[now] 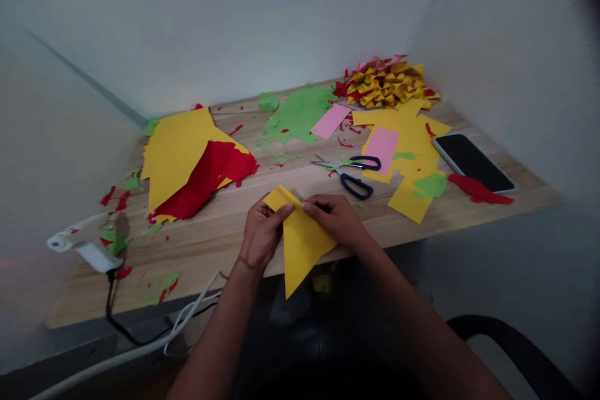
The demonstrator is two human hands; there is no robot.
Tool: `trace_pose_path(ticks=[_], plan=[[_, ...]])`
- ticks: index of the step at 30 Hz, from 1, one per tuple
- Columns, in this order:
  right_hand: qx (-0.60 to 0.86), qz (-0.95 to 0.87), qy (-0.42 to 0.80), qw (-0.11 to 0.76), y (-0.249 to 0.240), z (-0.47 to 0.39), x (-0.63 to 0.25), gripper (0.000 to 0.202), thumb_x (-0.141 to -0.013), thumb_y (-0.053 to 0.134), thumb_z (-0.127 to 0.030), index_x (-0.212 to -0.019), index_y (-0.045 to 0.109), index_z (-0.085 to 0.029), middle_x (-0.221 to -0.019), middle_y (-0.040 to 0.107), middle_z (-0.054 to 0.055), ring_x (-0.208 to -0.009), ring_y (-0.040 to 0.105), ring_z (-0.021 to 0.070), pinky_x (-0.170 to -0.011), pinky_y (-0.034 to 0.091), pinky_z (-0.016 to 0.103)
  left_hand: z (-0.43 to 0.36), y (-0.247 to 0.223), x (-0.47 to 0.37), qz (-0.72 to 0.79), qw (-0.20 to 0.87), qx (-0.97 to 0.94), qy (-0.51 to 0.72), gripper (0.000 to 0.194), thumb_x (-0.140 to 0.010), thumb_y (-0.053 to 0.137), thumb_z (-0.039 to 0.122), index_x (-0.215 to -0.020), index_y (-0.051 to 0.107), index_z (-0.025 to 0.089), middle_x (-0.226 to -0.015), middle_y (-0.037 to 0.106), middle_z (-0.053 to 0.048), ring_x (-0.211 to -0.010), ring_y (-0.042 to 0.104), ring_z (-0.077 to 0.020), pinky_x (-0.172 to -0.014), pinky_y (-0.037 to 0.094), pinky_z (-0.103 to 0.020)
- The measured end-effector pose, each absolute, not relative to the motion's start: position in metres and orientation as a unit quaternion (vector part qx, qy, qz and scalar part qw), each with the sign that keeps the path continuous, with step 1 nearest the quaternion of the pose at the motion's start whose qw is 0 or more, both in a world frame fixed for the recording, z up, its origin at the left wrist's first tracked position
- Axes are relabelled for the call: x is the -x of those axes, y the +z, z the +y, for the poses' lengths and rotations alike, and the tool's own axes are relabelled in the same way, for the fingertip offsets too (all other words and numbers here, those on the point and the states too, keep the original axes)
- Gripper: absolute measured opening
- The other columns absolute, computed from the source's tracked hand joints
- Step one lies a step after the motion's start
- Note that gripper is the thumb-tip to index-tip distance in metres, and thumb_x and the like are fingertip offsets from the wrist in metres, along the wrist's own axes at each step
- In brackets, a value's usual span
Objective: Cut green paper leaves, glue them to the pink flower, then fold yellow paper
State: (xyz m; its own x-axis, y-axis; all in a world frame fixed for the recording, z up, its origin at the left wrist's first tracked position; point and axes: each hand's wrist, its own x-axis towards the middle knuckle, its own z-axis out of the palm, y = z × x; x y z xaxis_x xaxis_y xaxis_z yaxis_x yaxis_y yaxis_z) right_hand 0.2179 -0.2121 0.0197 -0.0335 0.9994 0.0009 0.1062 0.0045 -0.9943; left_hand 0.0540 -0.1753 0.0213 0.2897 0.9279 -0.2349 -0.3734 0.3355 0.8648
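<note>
A piece of yellow paper (pixel 304 242) hangs between my hands at the table's front edge, its pointed lower end dangling past the edge. My left hand (pixel 263 231) is closed on its upper left part, thumb pressed on the face. On the upper right side my right hand (pixel 338 220) pinches the same sheet, with some fingers hidden behind it. The top of the paper looks bent or folded over near the thumbs. Beyond my right hand lie open scissors (pixel 357 186) with dark blue handles.
Yellow sheets (pixel 173 144) with red paper (pixel 206 184) lie left. Green scraps (pixel 304 112), a pink slip (pixel 330 121) and a heap of folded yellow pieces (pixel 389 84) are at the back. A phone (pixel 475 162) lies right. A white glue gun (pixel 96 253) with a cord stands at left.
</note>
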Motion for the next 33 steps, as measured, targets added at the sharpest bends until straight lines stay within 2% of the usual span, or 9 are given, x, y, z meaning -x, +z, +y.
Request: trace_pose_path(ticks=[5, 8, 11, 15, 19, 26, 33], plan=[[0.52, -0.511, 0.457, 0.509, 0.014, -0.21, -0.214, 0.022, -0.082, 0.067, -0.04, -0.081, 0.074, -0.02, -0.077, 0.074, 0.002, -0.071, 0.062, 0.0155, -0.065, 0.046, 0.027, -0.174, 0.018, -0.051, 0.381, 0.726, -0.356, 0.449, 0.045, -0.061, 0.091, 0.018, -0.1, 0.068, 0.018, -0.081, 0.073, 0.001, -0.07, 0.067, -0.0119, -0.071, 0.054, -0.023], [0.523, -0.506, 0.447, 0.52, 0.013, -0.212, -0.214, 0.019, -0.079, 0.07, -0.039, -0.079, 0.073, -0.02, -0.076, 0.074, 0.002, -0.07, 0.063, 0.0154, -0.065, 0.047, 0.027, -0.173, 0.016, -0.049, 0.392, 0.723, -0.362, 0.44, 0.052, -0.059, 0.091, 0.016, -0.106, 0.068, 0.02, -0.09, 0.075, -0.001, -0.077, 0.069, -0.0134, -0.075, 0.055, -0.024], [0.53, -0.509, 0.436, 0.52, 0.012, -0.215, -0.214, 0.02, -0.079, 0.072, -0.04, -0.078, 0.073, -0.02, -0.075, 0.073, 0.001, -0.068, 0.062, 0.0145, -0.063, 0.047, 0.026, -0.173, 0.014, -0.048, 0.4, 0.714, -0.384, 0.428, 0.055, -0.061, 0.09, 0.018, -0.11, 0.067, 0.022, -0.092, 0.074, 0.0, -0.076, 0.068, -0.0128, -0.072, 0.054, -0.023], [0.544, -0.543, 0.405, 0.494, 0.011, -0.217, -0.214, 0.017, -0.082, 0.072, -0.038, -0.081, 0.073, -0.02, -0.075, 0.071, 0.0, -0.067, 0.06, 0.0131, -0.062, 0.045, 0.025, -0.173, 0.013, -0.05, 0.415, 0.687, -0.411, 0.432, 0.047, -0.065, 0.088, 0.023, -0.106, 0.068, 0.021, -0.079, 0.067, 0.003, -0.064, 0.06, -0.009, -0.06, 0.05, -0.019], [0.545, -0.549, 0.406, 0.487, 0.012, -0.219, -0.213, 0.016, -0.082, 0.072, -0.036, -0.083, 0.073, -0.02, -0.076, 0.071, 0.001, -0.068, 0.06, 0.0135, -0.063, 0.045, 0.025, -0.172, 0.016, -0.054, 0.435, 0.679, -0.38, 0.453, 0.042, -0.06, 0.09, 0.024, -0.094, 0.065, 0.019, -0.07, 0.06, 0.006, -0.055, 0.055, -0.0068, -0.054, 0.046, -0.018], [0.545, -0.544, 0.411, 0.487, 0.017, -0.22, -0.213, 0.019, -0.087, 0.064, -0.037, -0.081, 0.072, -0.021, -0.076, 0.071, 0.002, -0.072, 0.063, 0.0155, -0.066, 0.046, 0.028, -0.17, 0.022, -0.052, 0.432, 0.695, -0.324, 0.475, 0.051, -0.053, 0.092, 0.019, -0.096, 0.064, 0.02, -0.071, 0.066, 0.005, -0.059, 0.06, -0.0072, -0.06, 0.05, -0.017], [0.536, -0.553, 0.408, 0.49, 0.016, -0.221, -0.212, 0.021, -0.083, 0.07, -0.042, -0.084, 0.073, -0.022, -0.075, 0.07, 0.001, -0.069, 0.06, 0.015, -0.062, 0.045, 0.027, -0.169, 0.02, -0.05, 0.423, 0.709, -0.327, 0.46, 0.051, -0.056, 0.092, 0.021, -0.099, 0.065, 0.021, -0.081, 0.074, 0.001, -0.07, 0.068, -0.0121, -0.069, 0.057, -0.023]])
